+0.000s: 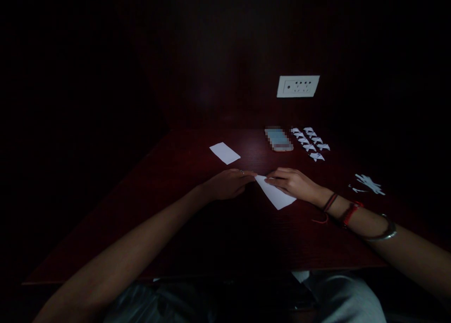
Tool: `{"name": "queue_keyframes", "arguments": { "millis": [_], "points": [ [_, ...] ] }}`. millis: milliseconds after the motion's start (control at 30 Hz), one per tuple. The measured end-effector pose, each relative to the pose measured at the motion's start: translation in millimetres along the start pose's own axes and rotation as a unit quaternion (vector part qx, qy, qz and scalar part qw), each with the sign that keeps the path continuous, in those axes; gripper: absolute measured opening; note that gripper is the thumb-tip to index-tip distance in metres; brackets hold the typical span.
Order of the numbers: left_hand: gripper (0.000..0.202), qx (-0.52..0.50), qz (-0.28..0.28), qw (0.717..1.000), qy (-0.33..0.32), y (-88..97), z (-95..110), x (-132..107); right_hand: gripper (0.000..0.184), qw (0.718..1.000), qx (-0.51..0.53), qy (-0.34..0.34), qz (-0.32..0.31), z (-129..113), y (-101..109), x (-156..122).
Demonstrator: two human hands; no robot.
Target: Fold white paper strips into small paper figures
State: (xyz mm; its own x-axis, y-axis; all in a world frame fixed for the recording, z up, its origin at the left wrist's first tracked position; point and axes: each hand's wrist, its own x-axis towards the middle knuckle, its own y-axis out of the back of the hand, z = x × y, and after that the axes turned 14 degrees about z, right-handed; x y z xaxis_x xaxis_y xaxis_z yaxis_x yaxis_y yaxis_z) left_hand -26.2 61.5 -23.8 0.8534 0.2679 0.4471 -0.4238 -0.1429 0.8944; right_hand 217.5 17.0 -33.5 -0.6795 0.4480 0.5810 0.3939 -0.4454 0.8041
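A white sheet of paper lies slantwise on the dark red table in front of me. My left hand, a ring on one finger, has its fingertips closed at the upper left corner of this paper. My right hand holds the same paper from above, its fingers bent over the top edge and covering part of it. Whether the paper is folded under the fingers is hidden. Another white piece of paper rests flat beyond my left hand.
A phone, blurred, lies near the back of the table. Beside it are several small folded paper pieces in two rows. Thin paper strips lie at the right. A wall socket is behind. Bracelets circle my right arm.
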Motion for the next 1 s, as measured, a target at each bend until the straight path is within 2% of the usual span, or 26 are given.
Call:
{"name": "queue_keyframes", "arguments": {
  "millis": [367,833,1000],
  "points": [
    [0.042,0.025,-0.002,0.999,-0.023,-0.2,-1,-1,0.028,0.999,-0.035,0.016,-0.008,-2,1,1],
    [0.047,0.021,-0.050,0.998,0.018,1.0,3,-2,0.030,0.999,-0.033,0.027,-0.021,-4,7,6],
    [0.049,0.021,-0.061,0.998,0.028,4.8,7,-1,0.033,0.999,0.016,0.033,-0.037,0,10,6]
  ]
}}
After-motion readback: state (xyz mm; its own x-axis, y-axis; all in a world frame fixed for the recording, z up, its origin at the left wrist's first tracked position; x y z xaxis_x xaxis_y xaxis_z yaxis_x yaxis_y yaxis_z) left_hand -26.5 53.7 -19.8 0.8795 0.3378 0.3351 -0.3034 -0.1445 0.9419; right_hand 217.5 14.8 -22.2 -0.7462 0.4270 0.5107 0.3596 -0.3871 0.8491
